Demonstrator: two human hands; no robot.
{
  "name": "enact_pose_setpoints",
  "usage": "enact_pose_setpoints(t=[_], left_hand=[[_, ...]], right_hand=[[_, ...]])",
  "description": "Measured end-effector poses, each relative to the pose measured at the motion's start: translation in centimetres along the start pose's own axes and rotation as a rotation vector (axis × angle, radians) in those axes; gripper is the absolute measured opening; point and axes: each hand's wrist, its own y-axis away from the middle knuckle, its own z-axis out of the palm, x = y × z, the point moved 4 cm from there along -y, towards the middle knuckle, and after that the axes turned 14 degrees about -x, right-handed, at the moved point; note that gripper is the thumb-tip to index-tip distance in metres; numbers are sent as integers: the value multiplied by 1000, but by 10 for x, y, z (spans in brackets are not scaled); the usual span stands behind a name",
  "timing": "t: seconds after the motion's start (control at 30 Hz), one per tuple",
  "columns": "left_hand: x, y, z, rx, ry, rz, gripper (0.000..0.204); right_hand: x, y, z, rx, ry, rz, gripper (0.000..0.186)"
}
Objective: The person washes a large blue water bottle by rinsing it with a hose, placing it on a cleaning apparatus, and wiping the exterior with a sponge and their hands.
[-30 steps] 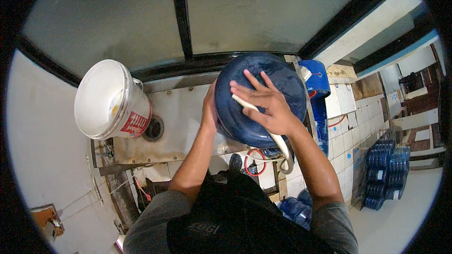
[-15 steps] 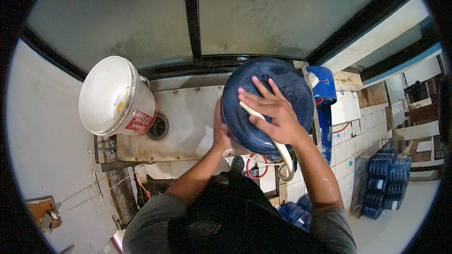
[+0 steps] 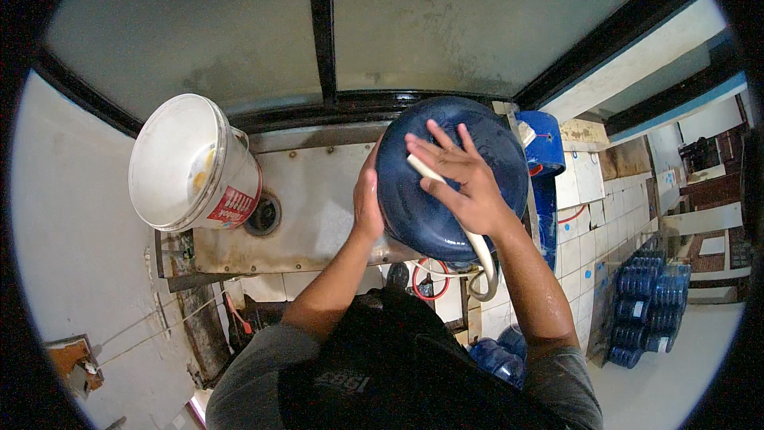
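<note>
A large blue water jug [image 3: 407,211] stands with its round, wet base facing up at the right part of the metal counter. My left hand [image 3: 368,197] is pressed along the jug's left side, steadying it, with its fingers partly hidden at the edge. Above the base, my right hand [image 3: 465,179] has the end of a cream hose [image 3: 484,256] caught under the thumb, its other fingers spread over the jug. From there the hose runs down past the jug's near edge and curls below the counter. The jug's neck is out of sight.
A white bucket [image 3: 163,191] with a red label tilts at the counter's left, beside a round drain [image 3: 264,215]. Frosted panels [image 3: 430,24] rise behind the metal counter [image 3: 314,191]. Blue containers [image 3: 543,143] stand right of the jug; stacked water jugs [image 3: 649,302] lie farther right.
My left hand has slid farther up the jug's left side, and more of its fingers show. My right hand keeps the hose over the base, almost unmoved.
</note>
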Motion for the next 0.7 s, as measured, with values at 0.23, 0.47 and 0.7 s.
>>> enact_pose_setpoints(t=[0.23,0.47,0.7], left_hand=[[-25,-59,-34,-172,95,-572,60],[65,-90,29,-303,-73,-338,56],[-34,3,-33,-72,-623,77,62]], right_hand=[[-12,-4,2,-122,48,-147,52],[-2,-3,2,-16,29,-64,56],[-4,-5,5,-23,62,-69,53]])
